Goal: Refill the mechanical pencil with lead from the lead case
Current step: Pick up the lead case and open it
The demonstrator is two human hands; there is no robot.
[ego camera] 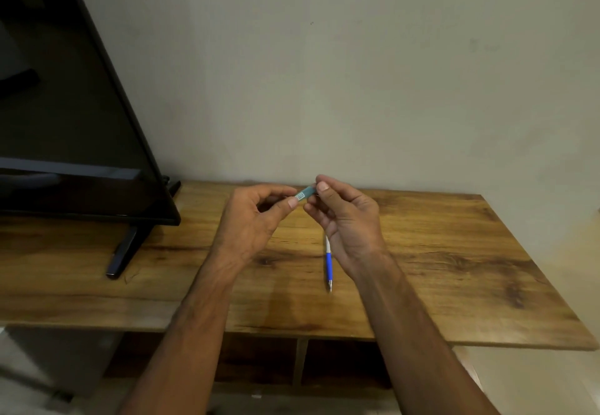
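Note:
A small teal lead case [305,193] is held up above the wooden table [454,252], between both hands. My left hand [251,223] pinches its lower left end between thumb and forefinger. My right hand [347,219] pinches its upper right end with thumb and fingertips. The mechanical pencil [329,263], white with a blue grip and a metal tip, lies on the table under my right hand, tip pointing toward me; its upper part is hidden by that hand.
A black flat-screen TV [74,115] stands on the table's left, with a dark foot [123,252] reaching forward. A plain wall rises behind the table. Shelf compartments [302,362] show below the table's front edge.

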